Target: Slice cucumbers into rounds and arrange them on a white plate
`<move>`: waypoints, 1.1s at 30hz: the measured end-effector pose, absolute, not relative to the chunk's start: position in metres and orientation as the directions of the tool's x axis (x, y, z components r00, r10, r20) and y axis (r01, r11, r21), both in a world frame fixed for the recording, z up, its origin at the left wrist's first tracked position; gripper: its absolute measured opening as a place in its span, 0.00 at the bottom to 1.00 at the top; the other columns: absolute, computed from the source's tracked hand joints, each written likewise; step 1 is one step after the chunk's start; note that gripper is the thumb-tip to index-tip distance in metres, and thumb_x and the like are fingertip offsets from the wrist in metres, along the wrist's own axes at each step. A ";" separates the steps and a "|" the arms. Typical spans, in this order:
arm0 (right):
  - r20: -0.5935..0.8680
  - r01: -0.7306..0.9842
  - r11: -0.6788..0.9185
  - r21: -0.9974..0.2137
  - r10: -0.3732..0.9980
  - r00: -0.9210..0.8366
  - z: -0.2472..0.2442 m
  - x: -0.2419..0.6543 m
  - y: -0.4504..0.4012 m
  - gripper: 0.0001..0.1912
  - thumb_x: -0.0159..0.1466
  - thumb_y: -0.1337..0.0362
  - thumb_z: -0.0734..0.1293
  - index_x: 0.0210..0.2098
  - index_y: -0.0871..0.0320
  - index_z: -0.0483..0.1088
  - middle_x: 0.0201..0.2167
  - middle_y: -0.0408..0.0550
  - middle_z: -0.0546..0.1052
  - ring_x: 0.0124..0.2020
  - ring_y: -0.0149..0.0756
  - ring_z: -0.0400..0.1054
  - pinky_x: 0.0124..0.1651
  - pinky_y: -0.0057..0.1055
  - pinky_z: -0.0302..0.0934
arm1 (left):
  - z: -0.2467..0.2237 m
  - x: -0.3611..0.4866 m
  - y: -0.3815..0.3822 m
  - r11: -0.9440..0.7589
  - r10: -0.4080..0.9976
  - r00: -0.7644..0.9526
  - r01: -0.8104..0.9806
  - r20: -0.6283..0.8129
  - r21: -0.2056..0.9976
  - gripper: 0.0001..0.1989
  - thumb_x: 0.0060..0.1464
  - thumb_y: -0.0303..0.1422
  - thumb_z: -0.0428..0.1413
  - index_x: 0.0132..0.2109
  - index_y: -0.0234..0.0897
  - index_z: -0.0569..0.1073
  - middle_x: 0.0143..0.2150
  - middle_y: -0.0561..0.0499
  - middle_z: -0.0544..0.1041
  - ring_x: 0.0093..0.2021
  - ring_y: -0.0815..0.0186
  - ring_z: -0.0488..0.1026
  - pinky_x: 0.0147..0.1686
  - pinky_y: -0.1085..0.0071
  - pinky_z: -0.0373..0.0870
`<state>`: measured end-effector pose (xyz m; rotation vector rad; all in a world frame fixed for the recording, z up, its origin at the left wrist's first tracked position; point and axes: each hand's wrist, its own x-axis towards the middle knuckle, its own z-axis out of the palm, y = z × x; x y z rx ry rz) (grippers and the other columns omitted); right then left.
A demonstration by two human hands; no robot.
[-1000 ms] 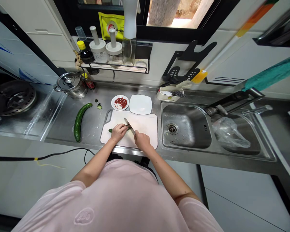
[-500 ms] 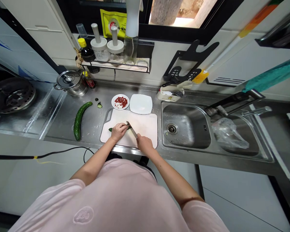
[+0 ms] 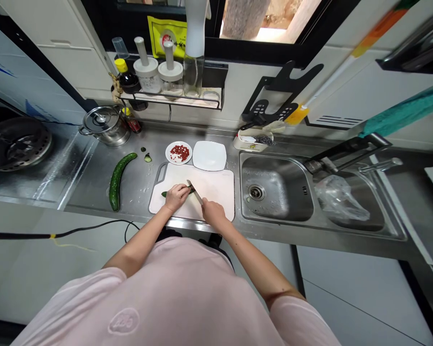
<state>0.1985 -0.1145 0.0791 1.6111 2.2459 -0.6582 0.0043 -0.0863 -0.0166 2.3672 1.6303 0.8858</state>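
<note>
On the white cutting board (image 3: 216, 192), my left hand (image 3: 177, 196) is closed over a dark green cucumber (image 3: 163, 194), most of it hidden under the fingers. My right hand (image 3: 213, 213) grips a kitchen knife (image 3: 195, 192) by its handle. The blade lies slantwise against the cucumber's right end, close to my left fingertips. A whole, curved cucumber (image 3: 119, 182) rests on the steel counter left of the board. Behind the board stand a small plate of chopped red pieces (image 3: 179, 153) and a bare white square plate (image 3: 210, 155).
Cucumber scraps (image 3: 147, 157) lie on the counter. To the right is a sink (image 3: 277, 192), with a plastic bag (image 3: 341, 199) in the second basin. A lidded pot (image 3: 106, 126) and a wok (image 3: 18, 142) stand left. A seasoning rack (image 3: 173, 98) hangs above.
My right hand and the knife have shifted very slightly left. My left hand stays on the cucumber, and the whole view has moved a little.
</note>
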 end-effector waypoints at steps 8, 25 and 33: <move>-0.489 0.948 0.259 -0.183 0.813 -0.316 0.079 0.189 -0.107 0.11 0.68 0.66 0.53 0.48 0.59 0.60 0.38 0.55 0.76 0.41 0.41 0.71 0.38 0.31 0.58 | -0.016 0.004 -0.086 -0.402 0.892 0.243 0.813 0.382 0.422 0.11 0.60 0.34 0.50 0.41 0.42 0.77 0.40 0.48 0.75 0.40 0.65 0.71 0.41 0.68 0.66; -0.476 0.955 0.243 -0.172 0.828 -0.296 0.072 0.184 -0.111 0.11 0.68 0.68 0.52 0.47 0.59 0.60 0.37 0.55 0.76 0.40 0.40 0.71 0.38 0.31 0.59 | -0.015 0.004 -0.086 -0.412 0.888 0.250 0.805 0.386 0.426 0.10 0.60 0.34 0.50 0.41 0.42 0.77 0.40 0.48 0.76 0.40 0.65 0.70 0.41 0.68 0.66; -0.468 0.953 0.239 -0.184 0.832 -0.299 0.068 0.186 -0.114 0.10 0.68 0.67 0.53 0.47 0.59 0.60 0.37 0.54 0.76 0.40 0.41 0.72 0.39 0.31 0.58 | -0.013 0.004 -0.087 -0.404 0.892 0.245 0.808 0.379 0.429 0.11 0.60 0.35 0.50 0.41 0.42 0.77 0.41 0.47 0.76 0.41 0.65 0.71 0.40 0.68 0.66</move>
